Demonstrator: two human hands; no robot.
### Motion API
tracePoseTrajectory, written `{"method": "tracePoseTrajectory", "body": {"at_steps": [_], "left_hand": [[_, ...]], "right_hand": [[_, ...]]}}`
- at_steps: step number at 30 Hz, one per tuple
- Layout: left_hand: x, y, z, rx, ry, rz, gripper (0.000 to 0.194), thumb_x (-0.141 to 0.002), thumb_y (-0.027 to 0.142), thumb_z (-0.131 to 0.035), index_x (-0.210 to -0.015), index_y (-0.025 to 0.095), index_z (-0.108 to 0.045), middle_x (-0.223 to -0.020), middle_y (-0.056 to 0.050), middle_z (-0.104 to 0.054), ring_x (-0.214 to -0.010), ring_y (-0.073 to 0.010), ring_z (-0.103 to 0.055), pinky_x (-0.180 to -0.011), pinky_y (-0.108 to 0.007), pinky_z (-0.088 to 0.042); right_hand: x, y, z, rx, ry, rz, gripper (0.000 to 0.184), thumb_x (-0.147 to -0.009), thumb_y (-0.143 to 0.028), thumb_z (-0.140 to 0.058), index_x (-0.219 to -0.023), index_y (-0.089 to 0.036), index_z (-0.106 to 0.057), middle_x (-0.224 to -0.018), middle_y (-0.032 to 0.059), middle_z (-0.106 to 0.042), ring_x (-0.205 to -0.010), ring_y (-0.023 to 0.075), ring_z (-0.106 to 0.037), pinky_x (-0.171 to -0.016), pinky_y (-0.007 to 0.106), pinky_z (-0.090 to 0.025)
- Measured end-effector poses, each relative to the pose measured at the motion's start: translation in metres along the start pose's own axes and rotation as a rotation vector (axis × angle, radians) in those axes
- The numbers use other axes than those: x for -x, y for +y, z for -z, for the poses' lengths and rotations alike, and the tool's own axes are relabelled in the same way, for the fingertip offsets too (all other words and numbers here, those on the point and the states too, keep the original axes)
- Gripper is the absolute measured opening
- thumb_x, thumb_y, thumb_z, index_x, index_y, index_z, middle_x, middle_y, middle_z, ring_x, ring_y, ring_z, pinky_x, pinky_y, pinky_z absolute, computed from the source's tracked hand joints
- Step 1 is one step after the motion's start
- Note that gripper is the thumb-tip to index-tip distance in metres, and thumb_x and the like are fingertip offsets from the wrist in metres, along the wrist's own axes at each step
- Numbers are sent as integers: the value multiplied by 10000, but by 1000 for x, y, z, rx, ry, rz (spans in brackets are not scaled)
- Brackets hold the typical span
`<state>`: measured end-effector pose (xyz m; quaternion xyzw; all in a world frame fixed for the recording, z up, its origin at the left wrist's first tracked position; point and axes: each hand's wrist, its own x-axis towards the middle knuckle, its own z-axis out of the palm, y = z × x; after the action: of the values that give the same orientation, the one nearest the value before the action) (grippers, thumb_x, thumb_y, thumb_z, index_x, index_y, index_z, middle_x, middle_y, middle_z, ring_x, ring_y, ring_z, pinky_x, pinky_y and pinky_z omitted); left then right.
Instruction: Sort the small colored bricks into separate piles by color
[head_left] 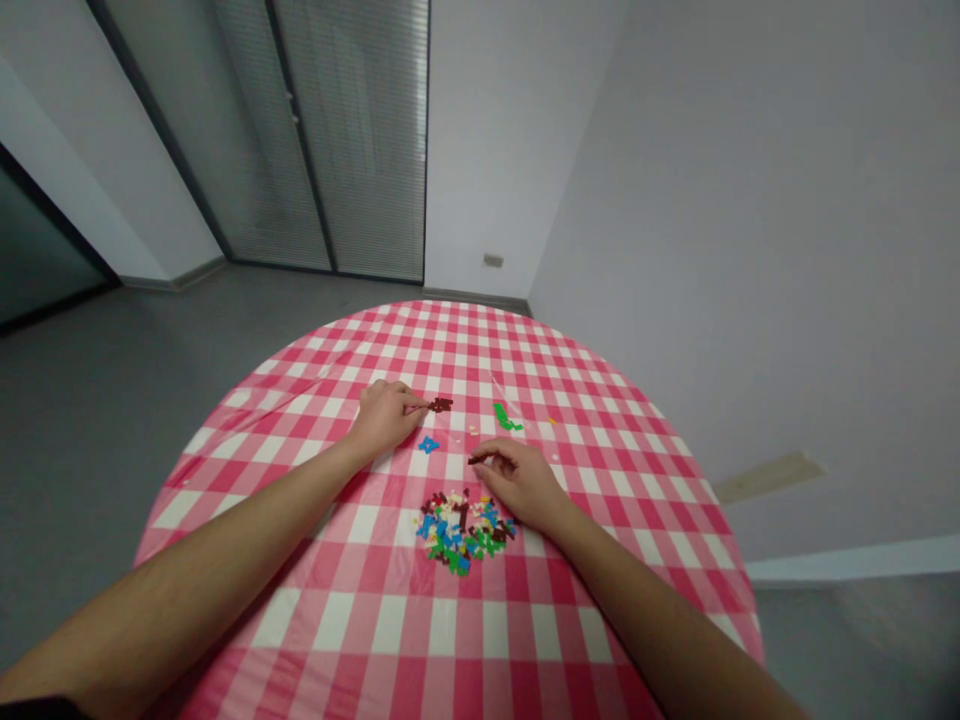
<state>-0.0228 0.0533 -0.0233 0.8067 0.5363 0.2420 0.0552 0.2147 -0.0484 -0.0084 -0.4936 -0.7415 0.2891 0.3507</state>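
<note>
My left hand rests at the far side of the table with its fingers pinched at the edge of a small group of dark brown toy bricks; a brown piece seems to be between the fingertips. My right hand is closed on a dark brown toy brick, held between thumb and fingers. Below it lies a mixed pile of small toy bricks in blue, green, brown, white and yellow. A few blue bricks sit between the hands. Green bricks are grouped beyond my right hand.
A round table with a red-and-white checked cloth carries everything. Tiny pale pieces and an orange-yellow piece lie scattered on it. Glass panels with blinds stand behind, and a plain wall runs along the right.
</note>
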Motion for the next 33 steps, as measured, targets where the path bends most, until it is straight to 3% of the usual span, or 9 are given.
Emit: {"method": "tracePoseTrajectory", "body": {"at_steps": [3,7,12,16,21,28,33], "left_hand": [[-1,1,1,16,2,28,221,-864,336,-604,-976,297,-791,-905,-57,-724,-863,-287,-584,-775,-423,-389],[0,6,4,123,53,39,202,-866,327,-619,-961,252,-781,-932,-68,-730,-890,-277,-596,-827,-437,-403],[17,33,11,340,72,-316,138,-865,342,-675,-915,241,-754,-928,-46,-694,-940,-231,-579,-872,-403,-414],[31,53,14,379,79,-478,139,-868,376,-692,-928,258,-733,-875,-21,-670,-906,-209,-552,-854,-382,-414],[34,55,15,345,140,-506,107,-889,346,-673,-905,250,-718,-855,-17,-673,-881,-201,-544,-837,-382,-396],[34,54,18,311,138,-583,80,-902,293,-651,-911,239,-710,-871,-14,-683,-896,-200,-536,-856,-376,-387],[22,37,15,252,162,-395,106,-895,326,-665,-880,254,-742,-888,-22,-715,-905,-215,-556,-860,-393,-374]], "right_hand": [[-2,0,2,20,-10,19,177,-850,-217,-603,-949,-207,-749,-925,65,-756,-793,191,-673,-731,317,-521],[-6,2,1,-10,-41,-22,193,-869,-275,-603,-959,-220,-765,-958,65,-765,-840,208,-697,-758,331,-539],[-7,3,-3,-191,-45,-163,236,-896,-364,-574,-878,-191,-734,-656,13,-670,-516,132,-571,-499,244,-446],[-7,-1,-2,-292,-1,-202,272,-867,-431,-618,-755,-192,-684,-553,-20,-573,-463,108,-488,-458,226,-387],[-7,-5,1,-391,-47,-207,323,-865,-472,-621,-734,-184,-684,-584,-11,-596,-490,106,-495,-500,232,-408],[-9,0,0,-401,-78,-157,364,-862,-509,-616,-727,-176,-674,-603,-2,-601,-541,112,-521,-536,234,-426],[-10,7,-2,-420,-17,-211,362,-849,-523,-619,-777,-171,-661,-619,-6,-594,-478,92,-466,-461,229,-371]]}}
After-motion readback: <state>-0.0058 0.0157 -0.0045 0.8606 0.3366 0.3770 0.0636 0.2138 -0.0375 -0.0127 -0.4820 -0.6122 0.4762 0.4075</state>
